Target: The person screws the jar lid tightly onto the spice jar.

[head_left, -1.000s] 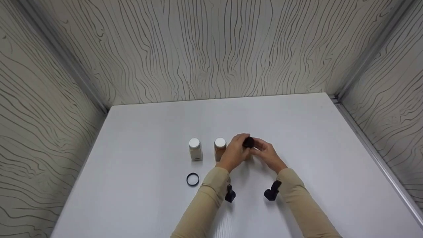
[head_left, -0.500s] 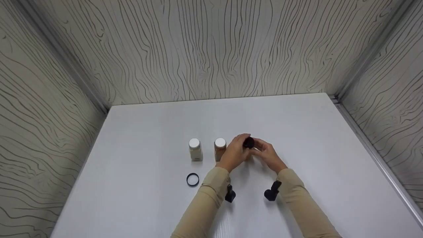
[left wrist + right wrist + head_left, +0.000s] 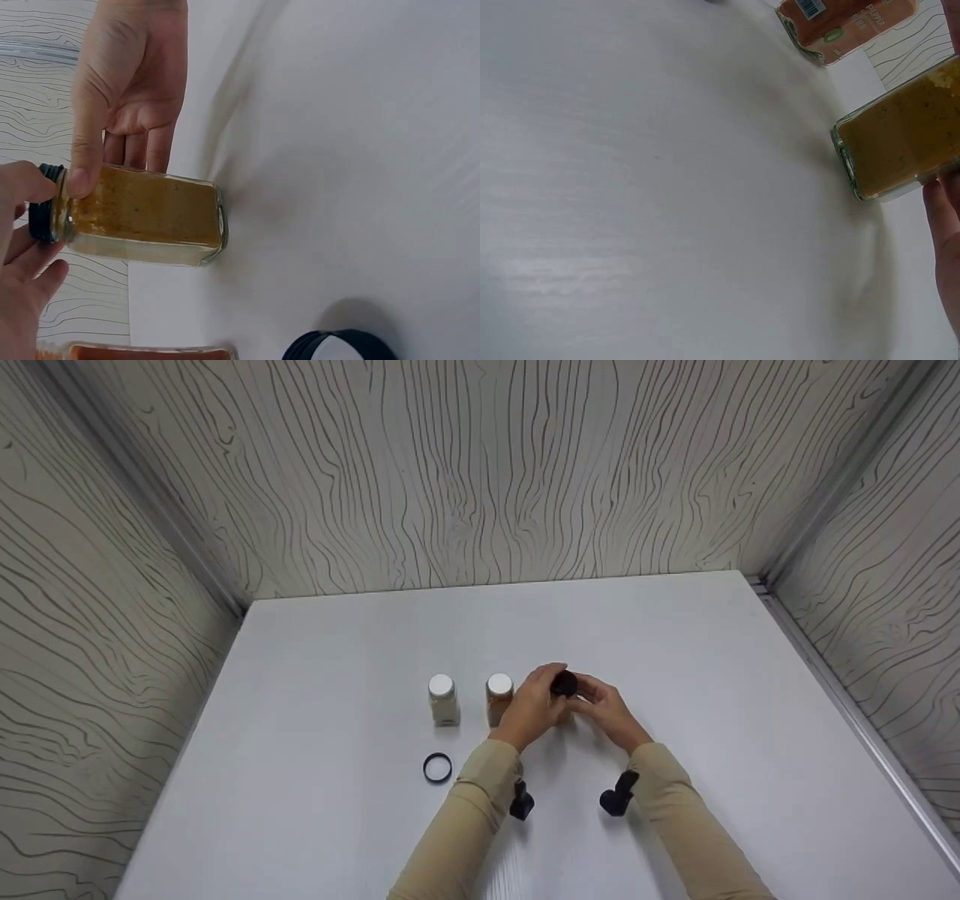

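Note:
My left hand (image 3: 530,705) pinches the black lid (image 3: 43,206) of a square glass spice jar (image 3: 146,214), which holds yellow-brown powder. My right hand (image 3: 131,90) grips the same jar round its upper body, thumb close below the lid. In the right wrist view the jar (image 3: 900,139) shows its base and sides; its lid is out of that view. Just left of my left hand stands a white-capped jar (image 3: 499,701) with reddish-brown contents, partly hidden by the hand. Further left is another white-capped jar (image 3: 445,709) with pale contents.
A black ring-shaped lid (image 3: 437,767) lies on the white table (image 3: 315,810), in front of the pale jar. Wood-patterned panels (image 3: 480,472) enclose the table at the back and sides. A small black camera hangs at each wrist.

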`<action>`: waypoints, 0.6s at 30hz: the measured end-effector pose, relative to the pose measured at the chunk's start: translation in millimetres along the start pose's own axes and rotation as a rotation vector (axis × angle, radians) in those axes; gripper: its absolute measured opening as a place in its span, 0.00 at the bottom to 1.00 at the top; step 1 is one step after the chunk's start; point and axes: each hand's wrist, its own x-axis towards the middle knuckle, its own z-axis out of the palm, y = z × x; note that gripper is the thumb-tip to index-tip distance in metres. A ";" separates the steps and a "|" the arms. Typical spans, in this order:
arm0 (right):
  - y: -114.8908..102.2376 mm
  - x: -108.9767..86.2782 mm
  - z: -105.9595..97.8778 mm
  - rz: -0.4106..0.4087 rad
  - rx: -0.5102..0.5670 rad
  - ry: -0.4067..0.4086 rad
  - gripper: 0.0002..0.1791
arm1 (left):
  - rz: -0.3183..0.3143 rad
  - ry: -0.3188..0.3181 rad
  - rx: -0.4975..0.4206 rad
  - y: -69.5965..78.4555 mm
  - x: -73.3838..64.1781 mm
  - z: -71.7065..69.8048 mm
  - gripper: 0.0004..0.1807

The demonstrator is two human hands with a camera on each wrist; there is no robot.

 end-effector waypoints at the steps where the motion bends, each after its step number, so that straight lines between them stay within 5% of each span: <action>1: 0.1 0.0 0.1 -0.001 0.006 0.000 0.31 | 0.002 0.003 0.006 -0.2 0.0 0.3 0.25; 18: 3.5 1.2 -0.5 -0.014 0.041 -0.009 0.32 | -0.010 -0.015 -0.006 2.1 -0.9 -2.1 0.26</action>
